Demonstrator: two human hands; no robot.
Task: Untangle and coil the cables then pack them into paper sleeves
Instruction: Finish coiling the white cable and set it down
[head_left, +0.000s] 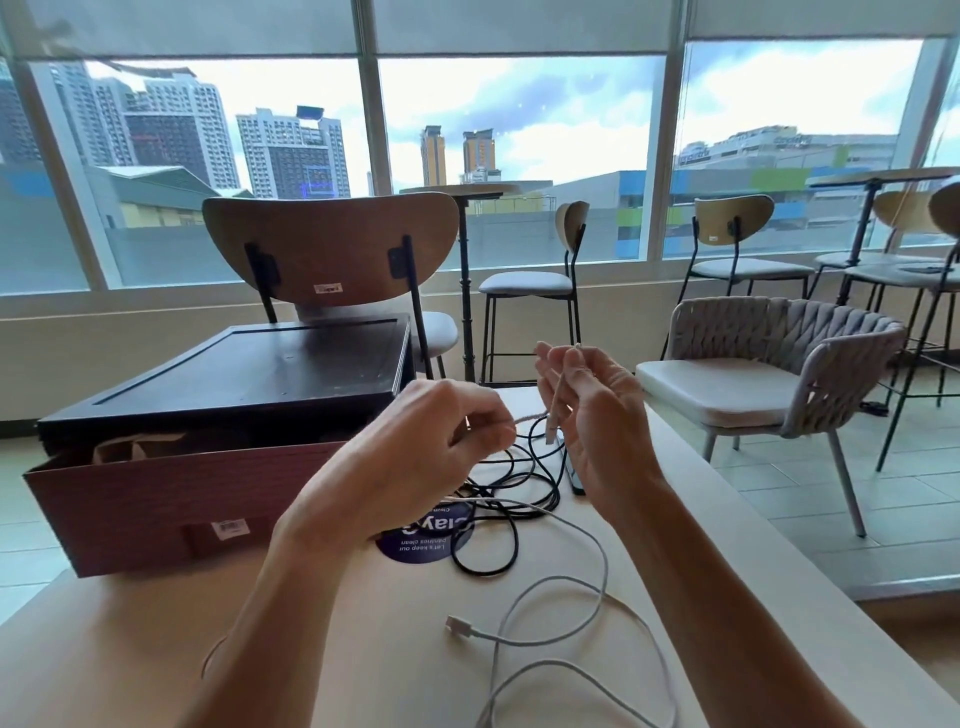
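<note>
Both hands are raised above the light wooden table (156, 649). My left hand (415, 441) pinches a thin pale cable between fingers and thumb. My right hand (592, 415) holds the same cable's plug end upright, the connector (551, 434) hanging down by the palm. A white cable (602, 561) lies in loose loops on the table below, its USB plug (457, 623) near the front. A black cable (519, 483) lies tangled behind it, partly under my left hand. Brown paper sleeves (130, 449) stick up inside the box at left.
A red-brown cardboard box (156, 499) stands at left with a dark wooden tray (249, 374) on top. A round blue sticker (421, 540) is on the table. A dark slim device (571, 473) lies behind my right hand. Chairs and stools stand beyond the table.
</note>
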